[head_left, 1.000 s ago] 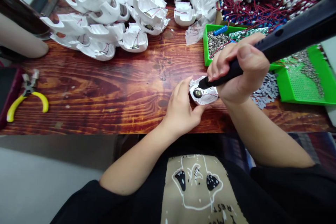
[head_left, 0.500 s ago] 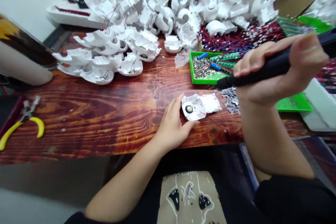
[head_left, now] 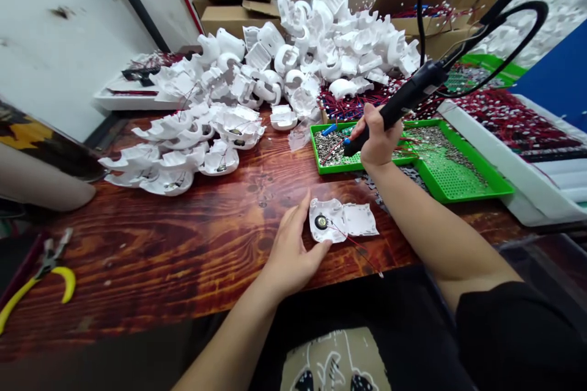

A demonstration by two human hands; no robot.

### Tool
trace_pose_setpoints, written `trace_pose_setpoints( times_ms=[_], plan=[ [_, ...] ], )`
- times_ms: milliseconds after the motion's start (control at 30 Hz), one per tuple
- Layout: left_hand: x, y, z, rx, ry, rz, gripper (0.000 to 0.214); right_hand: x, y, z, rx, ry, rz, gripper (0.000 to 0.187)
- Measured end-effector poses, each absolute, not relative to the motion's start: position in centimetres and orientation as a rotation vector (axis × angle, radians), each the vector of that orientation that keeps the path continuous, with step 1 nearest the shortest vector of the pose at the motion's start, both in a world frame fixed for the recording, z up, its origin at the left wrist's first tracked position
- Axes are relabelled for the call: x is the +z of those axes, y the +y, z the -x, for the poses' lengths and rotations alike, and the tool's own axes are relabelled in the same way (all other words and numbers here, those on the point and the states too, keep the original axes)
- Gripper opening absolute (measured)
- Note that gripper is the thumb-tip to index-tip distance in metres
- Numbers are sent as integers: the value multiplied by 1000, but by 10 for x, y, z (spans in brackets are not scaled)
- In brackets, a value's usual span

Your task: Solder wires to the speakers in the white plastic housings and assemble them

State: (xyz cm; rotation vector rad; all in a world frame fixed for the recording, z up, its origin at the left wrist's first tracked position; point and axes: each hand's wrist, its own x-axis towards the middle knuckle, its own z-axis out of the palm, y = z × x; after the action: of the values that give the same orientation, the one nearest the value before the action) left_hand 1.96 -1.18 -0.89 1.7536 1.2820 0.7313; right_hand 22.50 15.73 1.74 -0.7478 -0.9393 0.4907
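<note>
The left grip [head_left: 291, 250] is clamping a white shell [head_left: 334, 210] by its edges on the near side of a green tray [head_left: 339, 169] that is carrying small metal parts, over which the right grip [head_left: 378, 139] is clasping a black screwdriver [head_left: 409, 96].

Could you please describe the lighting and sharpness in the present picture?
In the head view, the heaped white shells look bright, partly washed out; the wooden tabletop carries a soft sheen; the black electric screwdriver shows little detail; the yellow-handled pliers seem slightly soft.
</note>
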Motion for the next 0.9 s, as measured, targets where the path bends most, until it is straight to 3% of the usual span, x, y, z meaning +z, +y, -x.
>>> trace_pose_setpoints(
  times_ms=[200, 400, 467, 667, 900],
  plan=[
    [11, -11, -21, 572, 1317, -1735, 87, 18, 158, -214, 553, -874, 742, 40],
    [36, 18, -11, 478, 1212, -1828, 110, 19, 154, -210, 648, -819, 723, 39],
    [40, 38, -10, 557, 1239, -1798, 97, 20, 151, -210, 667, -807, 721, 40],
    [29, 95, -32, 848, 1365, -1798, 33, 30, 146, -214, 671, -752, 668, 36],
    [14, 117, -61, 924, 1326, -1977, 24, 39, 143, -217, 641, -770, 601, 35]
  ],
)
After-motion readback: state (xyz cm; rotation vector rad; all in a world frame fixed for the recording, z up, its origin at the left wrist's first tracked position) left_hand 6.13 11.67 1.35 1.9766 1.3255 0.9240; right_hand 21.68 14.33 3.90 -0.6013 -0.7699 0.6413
